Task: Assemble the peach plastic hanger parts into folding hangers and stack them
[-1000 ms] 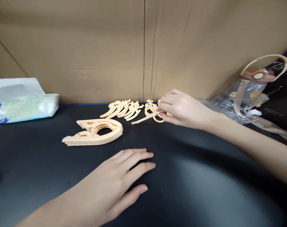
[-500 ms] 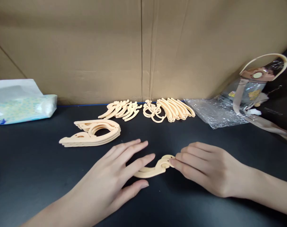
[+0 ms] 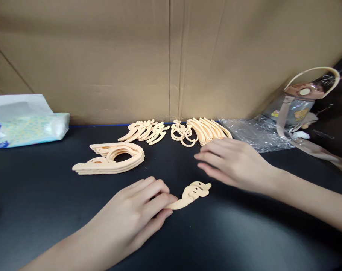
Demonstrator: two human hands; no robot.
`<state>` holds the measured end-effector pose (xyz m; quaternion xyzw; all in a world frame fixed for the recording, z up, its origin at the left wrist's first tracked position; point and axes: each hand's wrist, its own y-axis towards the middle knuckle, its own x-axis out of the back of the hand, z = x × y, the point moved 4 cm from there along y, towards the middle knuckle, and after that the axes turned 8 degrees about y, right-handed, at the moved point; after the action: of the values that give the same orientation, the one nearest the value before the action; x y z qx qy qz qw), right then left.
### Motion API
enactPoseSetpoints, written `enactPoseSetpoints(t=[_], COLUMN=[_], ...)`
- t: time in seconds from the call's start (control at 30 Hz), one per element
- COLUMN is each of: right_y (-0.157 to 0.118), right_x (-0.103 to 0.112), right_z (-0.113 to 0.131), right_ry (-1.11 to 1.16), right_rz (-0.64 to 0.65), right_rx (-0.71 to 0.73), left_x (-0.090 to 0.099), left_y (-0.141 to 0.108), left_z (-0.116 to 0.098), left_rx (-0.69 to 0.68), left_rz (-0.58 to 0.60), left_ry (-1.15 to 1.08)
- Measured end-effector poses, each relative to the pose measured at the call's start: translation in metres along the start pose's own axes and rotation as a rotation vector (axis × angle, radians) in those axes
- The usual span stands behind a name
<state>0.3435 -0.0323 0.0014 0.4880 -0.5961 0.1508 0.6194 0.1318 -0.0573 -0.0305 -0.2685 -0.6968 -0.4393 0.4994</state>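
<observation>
- Progress, judged from the layout: work appears partway along. A neat stack of joined-looking parts, several layers deep, lies beyond and to the left of the left fingers, and seems to be the completed portion.
- Unfinished portion, likewise judged: three loose groups lie well beyond the left fingers. From left to right these are short curved pieces, ringed pieces in a small tangle, and long curved pieces in a slanting row; the last lie just beyond the right fingers.
- Part in hand: one cream piece on the dark surface, its near end between the left fingers, its free end pointing away to their right, short of the right fingers. It is not part of the stack.
- Appearance: pale, smooth, matt and gently curved; the free end widens into overlapping rounded lobes with two small dark spots and blunt tips. Whether the lobes belong to one part or two cannot be told.
- Left hand: fingers pinching the near end of the cream piece; their tips hide that end.
- Right hand: fingers released, slightly bent, with nothing visible in them; contact with the long curved pieces cannot be told.
</observation>
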Motion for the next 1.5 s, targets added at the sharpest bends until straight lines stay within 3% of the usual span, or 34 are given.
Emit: enactPoseSetpoints(t=[0.13,0.27,0.6,0.77,0.87,0.97,1.23,1.37,1.5], right_y=[0.024,0.038,0.049,0.044,0.033,0.021,0.011,0.009,0.01], right_x=[-0.023,-0.044,-0.053,-0.041,-0.028,-0.019,-0.024,-0.025,-0.022], right_z=[-0.026,-0.036,-0.039,-0.037,-0.025,-0.004,0.025,0.018,-0.008], right_ry=[-0.077,-0.04,0.04,0.07,0.118,0.24,0.281,0.357,0.365], right_rz=[0.126,0.255,0.208,0.114,0.054,-0.017,0.018,0.032,0.011], right_rx=[-0.154,-0.248,-0.328,-0.359,-0.292,-0.095,0.16,0.116,-0.076], left_x=[0.002,0.003,0.004,0.006,0.006,0.006,0.012,0.003,-0.005], left_y=[0.0,-0.001,-0.001,0.0,0.0,-0.001,-0.005,-0.011,-0.013], left_z=[0.001,0.002,-0.001,-0.003,-0.004,-0.006,-0.006,0.003,0.01], left_rx=[0.02,0.039,0.004,-0.002,-0.003,-0.014,-0.055,0.065,0.162], left_rz=[0.001,0.008,0.019,0.03,0.033,0.038,-0.068,-0.089,-0.056], left_ry=[-0.031,-0.073,-0.1,-0.121,-0.131,-0.134,-0.07,0.075,0.137])
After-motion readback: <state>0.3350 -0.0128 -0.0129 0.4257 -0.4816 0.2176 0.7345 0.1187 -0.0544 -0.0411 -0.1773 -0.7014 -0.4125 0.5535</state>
